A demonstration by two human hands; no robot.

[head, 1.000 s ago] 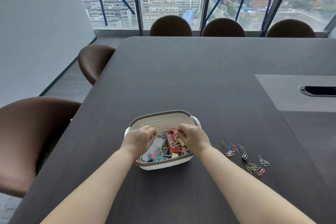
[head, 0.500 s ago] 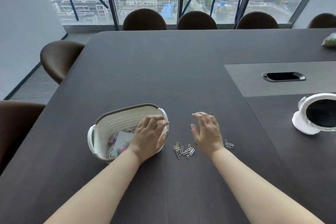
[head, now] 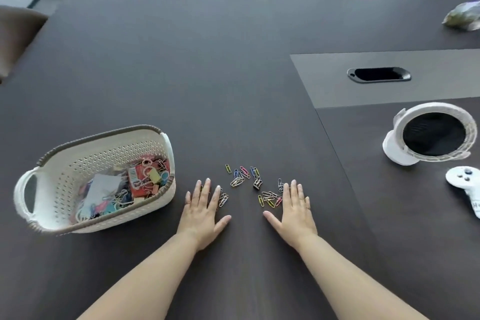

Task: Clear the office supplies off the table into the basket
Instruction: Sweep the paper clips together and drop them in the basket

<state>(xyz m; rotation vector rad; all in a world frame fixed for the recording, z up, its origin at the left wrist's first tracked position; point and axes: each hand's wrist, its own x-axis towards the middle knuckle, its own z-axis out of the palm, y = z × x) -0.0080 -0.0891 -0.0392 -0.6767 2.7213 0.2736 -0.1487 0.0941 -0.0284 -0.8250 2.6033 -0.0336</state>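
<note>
A person's two bare arms reach over a dark table point(head: 207, 73). Both hands lie palm down with the fingers straight and slightly spread, holding nothing. The left hand point(head: 204, 212) rests just right of a white woven basket point(head: 104, 161), its fingertips over a few clips. The right hand point(head: 293, 212) lies a little further right, its fingertips beside more clips.

Between and just beyond the hands lies a loose scatter of coloured paper clips point(head: 242, 176), with one small black binder clip point(head: 257, 184) among them. The basket, at near left, already holds a heap of clips, paper and a red box.

The step in hand appears to be gathering these last clips. The next move likely calls for raking them into one pile between the palms, then pinching or scooping them up and carrying them left over the basket's rim. Thin clips lying flat on a smooth top may slip away from the fingers.

At right, well apart, stand a white desk fan point(head: 394, 148) and a white game controller point(head: 465, 182). Further off are a cable port point(head: 379, 74) and a crumpled bag point(head: 465, 17). Nothing lies between the clips and the basket except the left hand.
</note>
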